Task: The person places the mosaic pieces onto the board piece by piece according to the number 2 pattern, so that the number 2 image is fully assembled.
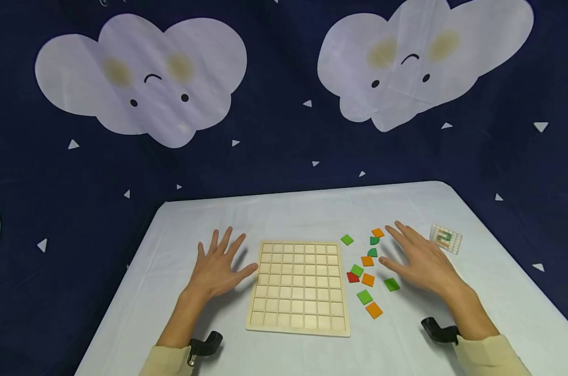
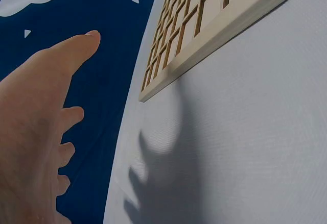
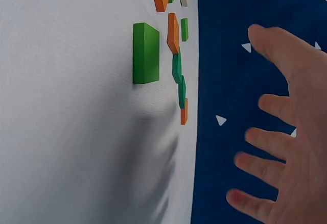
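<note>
A pale wooden grid board (image 1: 298,287) lies flat in the middle of the white table. Left of it hovers my left hand (image 1: 218,269), fingers spread and holding nothing; the thumb comes near the board's left edge. In the left wrist view its shadow falls on the cloth below the board (image 2: 204,40). My right hand (image 1: 422,261) is held above the table on the right, fingers apart and nothing in them. Between it and the board lie loose pieces: orange squares (image 1: 368,280), green squares (image 1: 364,297), dark green rounded pieces (image 1: 374,241) and a red piece (image 1: 352,277). A green square (image 3: 145,53) sits nearest the right hand.
A small card (image 1: 445,238) with a gridded picture lies beyond the right hand. White cloth covers the table (image 1: 302,209). Behind it hangs a dark blue curtain (image 1: 274,172) with white clouds and triangles. Black curved wrist mounts (image 1: 207,344) stick out near both sleeves.
</note>
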`<move>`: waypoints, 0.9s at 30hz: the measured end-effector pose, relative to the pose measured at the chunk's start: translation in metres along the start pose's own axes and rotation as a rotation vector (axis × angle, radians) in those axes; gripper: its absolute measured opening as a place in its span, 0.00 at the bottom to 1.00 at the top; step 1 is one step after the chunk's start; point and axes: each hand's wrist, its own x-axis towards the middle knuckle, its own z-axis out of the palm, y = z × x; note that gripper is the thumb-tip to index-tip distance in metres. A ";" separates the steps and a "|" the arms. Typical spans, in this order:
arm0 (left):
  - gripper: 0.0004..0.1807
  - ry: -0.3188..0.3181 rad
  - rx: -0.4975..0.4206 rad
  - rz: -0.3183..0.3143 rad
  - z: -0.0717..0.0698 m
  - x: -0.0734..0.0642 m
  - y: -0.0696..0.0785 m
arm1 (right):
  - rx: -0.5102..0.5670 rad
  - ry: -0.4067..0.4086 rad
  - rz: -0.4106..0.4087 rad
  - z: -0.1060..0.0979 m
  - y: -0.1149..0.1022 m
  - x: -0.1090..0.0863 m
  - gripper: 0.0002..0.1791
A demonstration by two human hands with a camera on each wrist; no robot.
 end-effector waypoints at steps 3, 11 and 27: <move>0.50 -0.003 -0.042 0.027 0.005 0.000 0.001 | 0.063 0.013 -0.012 0.003 0.001 0.002 0.42; 0.58 -0.129 -0.252 0.073 0.016 -0.003 0.012 | 0.185 -0.053 -0.023 0.018 -0.002 0.008 0.26; 0.67 -0.240 -0.313 0.122 0.028 -0.013 0.010 | 0.231 -0.125 -0.040 0.035 -0.010 0.017 0.20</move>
